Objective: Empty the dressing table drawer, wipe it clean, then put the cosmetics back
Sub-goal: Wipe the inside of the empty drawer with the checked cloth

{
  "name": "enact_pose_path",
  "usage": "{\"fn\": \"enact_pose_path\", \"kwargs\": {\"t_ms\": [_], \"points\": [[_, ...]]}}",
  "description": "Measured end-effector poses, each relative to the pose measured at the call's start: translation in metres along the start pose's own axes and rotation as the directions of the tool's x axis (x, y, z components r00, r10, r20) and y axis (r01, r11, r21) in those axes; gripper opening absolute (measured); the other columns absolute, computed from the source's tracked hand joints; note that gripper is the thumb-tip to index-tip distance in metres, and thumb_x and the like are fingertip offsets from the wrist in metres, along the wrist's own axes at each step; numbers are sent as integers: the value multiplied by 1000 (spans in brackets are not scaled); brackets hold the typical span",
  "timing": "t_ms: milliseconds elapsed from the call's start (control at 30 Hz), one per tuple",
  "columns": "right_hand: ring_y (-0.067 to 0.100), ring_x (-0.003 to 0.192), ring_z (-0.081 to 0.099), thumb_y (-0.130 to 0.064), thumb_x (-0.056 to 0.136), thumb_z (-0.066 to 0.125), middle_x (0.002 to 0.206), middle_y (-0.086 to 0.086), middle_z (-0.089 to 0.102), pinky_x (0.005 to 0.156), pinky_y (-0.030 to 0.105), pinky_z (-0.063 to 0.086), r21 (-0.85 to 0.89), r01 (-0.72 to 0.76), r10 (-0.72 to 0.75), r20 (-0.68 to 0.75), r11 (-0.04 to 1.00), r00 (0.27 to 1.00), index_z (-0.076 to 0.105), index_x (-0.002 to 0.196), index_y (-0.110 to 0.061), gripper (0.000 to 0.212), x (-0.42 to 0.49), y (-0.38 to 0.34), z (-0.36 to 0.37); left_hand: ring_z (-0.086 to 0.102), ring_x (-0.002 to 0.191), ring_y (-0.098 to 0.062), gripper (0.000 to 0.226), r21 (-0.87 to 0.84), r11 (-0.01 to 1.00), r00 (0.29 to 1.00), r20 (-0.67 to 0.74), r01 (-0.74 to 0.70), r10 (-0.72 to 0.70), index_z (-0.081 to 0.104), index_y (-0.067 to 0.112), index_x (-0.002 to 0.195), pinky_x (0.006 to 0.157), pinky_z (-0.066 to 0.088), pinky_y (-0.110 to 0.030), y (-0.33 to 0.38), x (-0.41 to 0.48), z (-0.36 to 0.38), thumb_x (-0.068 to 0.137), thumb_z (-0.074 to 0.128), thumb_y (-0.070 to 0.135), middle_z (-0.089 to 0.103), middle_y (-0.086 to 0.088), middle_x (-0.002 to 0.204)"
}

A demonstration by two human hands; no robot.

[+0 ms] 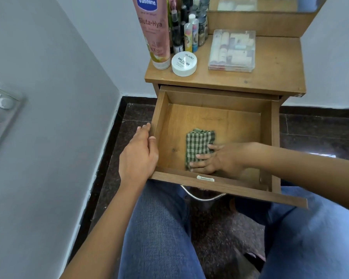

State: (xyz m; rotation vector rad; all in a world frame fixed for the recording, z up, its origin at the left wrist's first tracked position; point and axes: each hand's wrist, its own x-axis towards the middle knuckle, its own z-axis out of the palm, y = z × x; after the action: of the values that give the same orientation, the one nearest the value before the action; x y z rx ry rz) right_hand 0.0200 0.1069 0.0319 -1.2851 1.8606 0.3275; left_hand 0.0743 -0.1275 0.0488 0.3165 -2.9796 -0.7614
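The wooden drawer of the dressing table stands pulled out, and only a folded green checked cloth lies on its bottom, near the front. My right hand lies flat on the cloth with straight fingers and presses it down. My left hand holds the drawer's left wall, with the thumb over the rim and the fingers on the outside. The cosmetics stand on the tabletop: a pink Vaseline tube, a white nail polish remover jar, a cluster of small bottles and a clear plastic box of lipsticks.
The tabletop has bare wood at its right and front. A mirror rises behind it. A grey wall with a switch plate is close on the left. My knees in blue jeans sit under the drawer front, above a dark floor.
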Motion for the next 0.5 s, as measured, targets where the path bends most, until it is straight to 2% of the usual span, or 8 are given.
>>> {"fn": "enact_pose_path", "kwargs": {"t_ms": [133,233,400,500], "points": [[11,145,-14,8,88,38,158,-15,-9,118,50,-9,2,48,-48,-146,999,988,6,151,-33,82,44,-18,-33,48,132,-20,45,15,1000,1000,6,-18,18,41,23,145,94,46,-38,1,-2,-1,100,38,28,42,-4,150],[13,146,-10,6,90,39,160,-11,-1,117,50,-9,32,65,-59,-168,997,984,17,151,-30,73,60,-24,-53,50,129,-22,46,34,999,1000,11,-29,29,41,23,145,92,47,-40,0,-1,-1,100,37,29,42,-4,150],[10,146,-10,10,89,37,159,-15,-1,118,48,-9,84,50,-27,-257,995,966,12,151,-33,79,58,-25,-40,45,134,-20,44,12,999,999,-3,-43,43,43,21,144,94,45,-38,2,-2,-4,101,38,27,43,-5,149],[9,145,-10,13,87,35,158,-16,-2,118,44,-10,127,39,-8,-241,991,970,11,152,-32,82,48,-24,-31,45,134,-21,44,-11,1000,1000,-9,-25,25,44,21,144,95,44,-38,1,-3,-5,101,38,26,43,-5,150]]}}
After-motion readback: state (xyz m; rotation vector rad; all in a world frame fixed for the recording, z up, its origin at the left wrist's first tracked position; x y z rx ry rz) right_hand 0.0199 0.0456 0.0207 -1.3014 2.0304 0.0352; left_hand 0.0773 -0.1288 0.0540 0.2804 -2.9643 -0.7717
